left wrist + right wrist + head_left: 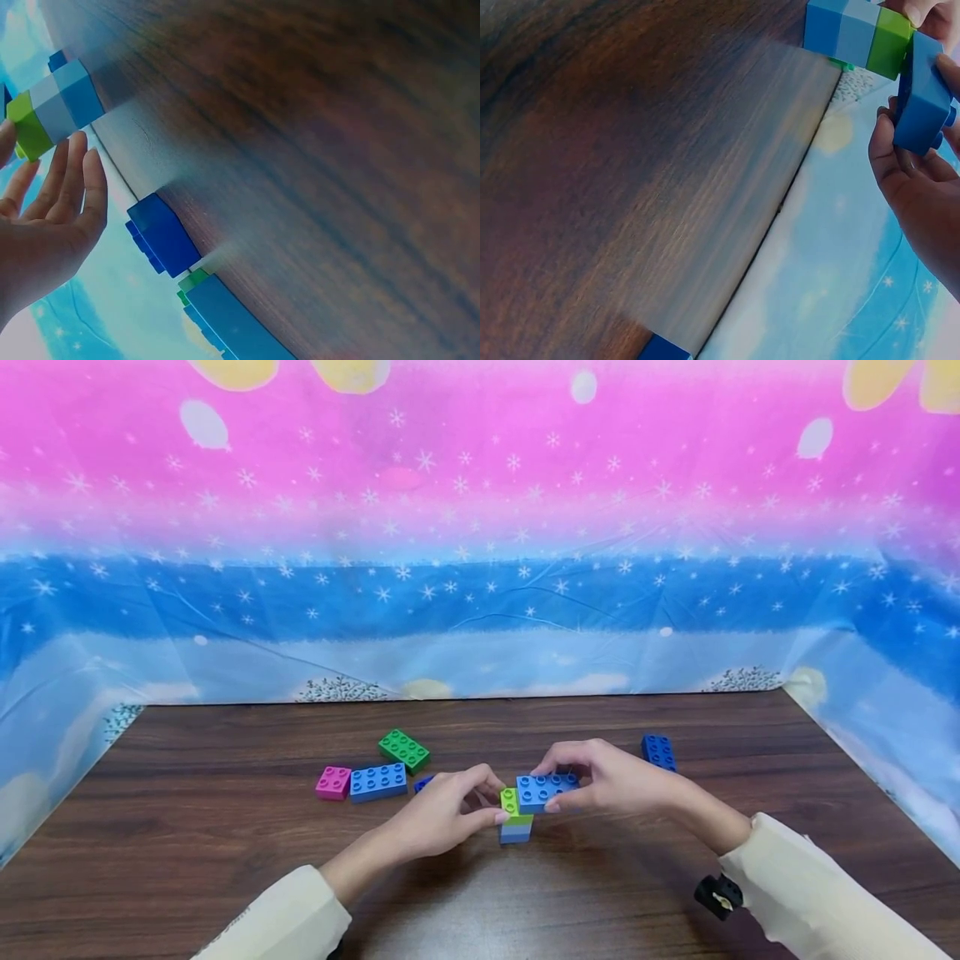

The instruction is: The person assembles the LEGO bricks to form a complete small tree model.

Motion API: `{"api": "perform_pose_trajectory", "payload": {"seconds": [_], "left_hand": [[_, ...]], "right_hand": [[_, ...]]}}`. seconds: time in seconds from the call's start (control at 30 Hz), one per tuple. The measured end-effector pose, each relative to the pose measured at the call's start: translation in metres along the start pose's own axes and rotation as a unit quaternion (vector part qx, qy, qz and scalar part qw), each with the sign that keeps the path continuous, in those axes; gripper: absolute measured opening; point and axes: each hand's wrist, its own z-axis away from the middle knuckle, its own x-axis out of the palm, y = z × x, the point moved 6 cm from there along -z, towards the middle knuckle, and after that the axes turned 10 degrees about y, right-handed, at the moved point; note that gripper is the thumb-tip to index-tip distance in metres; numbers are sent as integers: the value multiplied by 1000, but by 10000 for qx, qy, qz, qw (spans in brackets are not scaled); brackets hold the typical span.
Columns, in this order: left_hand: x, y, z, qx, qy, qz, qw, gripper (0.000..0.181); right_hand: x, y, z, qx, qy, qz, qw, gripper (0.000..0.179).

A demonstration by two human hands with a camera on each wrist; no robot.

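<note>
A small stack of bricks stands upright on the table, with a lime green brick [509, 803] on top, a pale blue brick [52, 105] beneath it and a blue brick [80, 94] at the bottom. From the left, my left hand [442, 814] pinches the lime green brick between thumb and fingers. My right hand [626, 777] grips a long blue eight-stud brick [534, 793] by its two long sides. That brick's left end lies over the right part of the lime green top, slightly tilted in the right wrist view; whether the studs are joined I cannot tell.
Left of the stack lie a pink brick [333, 783], a light blue brick [378, 782] and a green brick [403, 751]. A dark blue brick [422, 783] is partly behind my left hand. Another dark blue brick [658, 752] sits at the right. A patterned cloth [480, 585] borders the table.
</note>
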Motion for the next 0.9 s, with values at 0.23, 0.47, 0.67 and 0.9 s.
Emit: {"api": "perform_pose_trajectory", "payload": {"seconds": [0.23, 0.47, 0.67, 0.9], "left_hand": [[0, 0, 0, -17, -20, 44, 10000, 18], [-2, 1, 0, -31, -39, 34, 10000, 19], [-7, 4, -1, 18, -89, -156, 9998, 25], [-34, 6, 0, 22, 289, -340, 9990, 34]], "right_hand": [[0, 0, 0, -42, 23, 109, 9999, 26], [1, 0, 0, -59, 54, 92, 9999, 26], [2, 0, 0, -8, 72, 143, 9999, 27], [2, 2, 2, 32, 83, 173, 9998, 27]]}}
